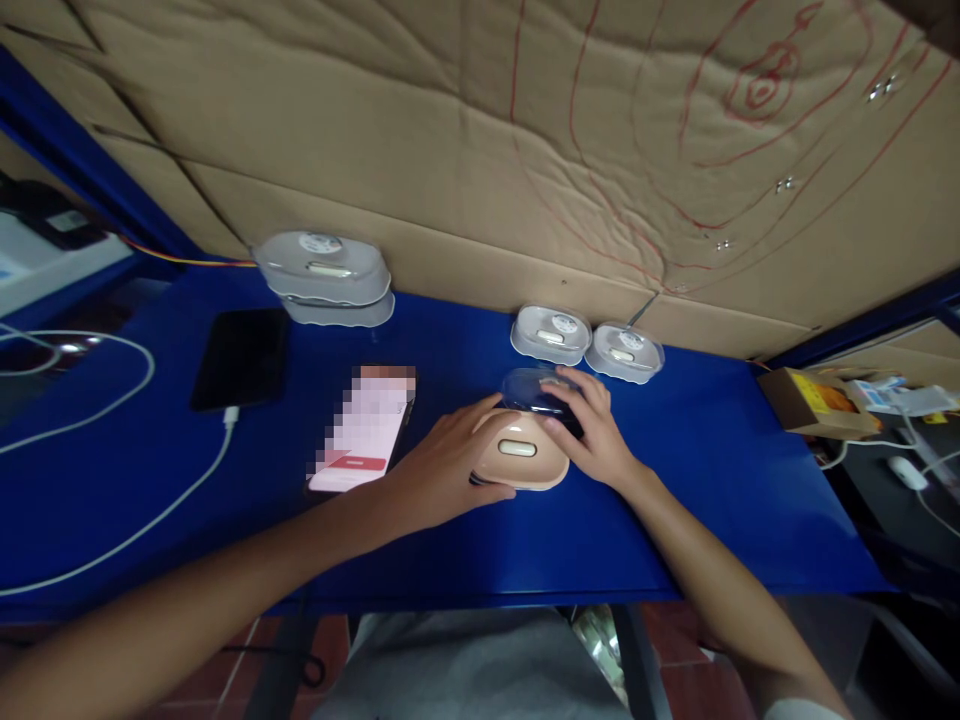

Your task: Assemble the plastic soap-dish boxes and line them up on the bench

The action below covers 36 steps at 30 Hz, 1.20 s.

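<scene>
My left grip [450,458] wraps a peach box [540,470], thumb at its near edge and fingers toward its far side, while my right grip [600,437] bends half-curled over a clear cover [523,382] just beyond, whether pinching it or only touching it I cannot tell. The box is right in front of me at the blue tabletop [712,500], uncovered as I judge it, whereas the two packs [551,340] and the stack [325,272] at the back look covered. Their round white labels [320,243] are too small to read, and the lit phone [367,430] screen at my left is pixelated.
</scene>
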Available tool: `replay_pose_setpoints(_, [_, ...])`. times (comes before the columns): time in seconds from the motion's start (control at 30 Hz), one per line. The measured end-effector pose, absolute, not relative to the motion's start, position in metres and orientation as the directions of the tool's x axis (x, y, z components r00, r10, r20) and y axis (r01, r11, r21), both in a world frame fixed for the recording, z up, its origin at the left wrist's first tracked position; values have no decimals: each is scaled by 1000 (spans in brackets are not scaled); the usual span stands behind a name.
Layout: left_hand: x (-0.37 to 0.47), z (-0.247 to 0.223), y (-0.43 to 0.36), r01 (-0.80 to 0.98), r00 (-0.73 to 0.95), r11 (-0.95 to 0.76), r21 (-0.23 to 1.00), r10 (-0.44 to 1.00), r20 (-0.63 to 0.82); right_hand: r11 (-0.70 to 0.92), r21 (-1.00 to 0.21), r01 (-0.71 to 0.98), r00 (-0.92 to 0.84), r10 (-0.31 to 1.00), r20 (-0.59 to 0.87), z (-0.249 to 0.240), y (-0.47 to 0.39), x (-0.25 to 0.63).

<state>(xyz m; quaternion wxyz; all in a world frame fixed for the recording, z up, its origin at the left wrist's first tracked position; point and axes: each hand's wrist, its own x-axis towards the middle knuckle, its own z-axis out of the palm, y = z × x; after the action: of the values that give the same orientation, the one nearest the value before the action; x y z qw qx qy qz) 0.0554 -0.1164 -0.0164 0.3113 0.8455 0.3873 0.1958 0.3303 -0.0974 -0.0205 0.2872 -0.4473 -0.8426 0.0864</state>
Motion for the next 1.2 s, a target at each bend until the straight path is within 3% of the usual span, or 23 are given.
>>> replay_pose_setpoints(0.23, [56, -19, -113, 497, 622, -548, 673, 766, 164, 741, -287, 607, -678, 671, 300, -13, -109, 321])
replay_pose_setpoints(0.4, [56, -19, -112, 519, 624, -576, 632, 760, 180, 740, -357, 570, -710, 662, 239, -24, -100, 328])
replay_pose_setpoints(0.73, [54, -15, -111, 525, 579, -498, 691, 803, 139, 809, -381, 447, -722, 578, 380, -15, -109, 313])
replay_pose_setpoints(1.0, [57, -15, -112, 539, 555, -439, 719, 827, 89, 788, -474, 393, -642, 605, 472, -18, -102, 319])
replay_pose_setpoints(1.2, [57, -17, -114, 616, 540, -409, 673, 841, 17, 740, -499, 451, -546, 671, 502, -20, -98, 325])
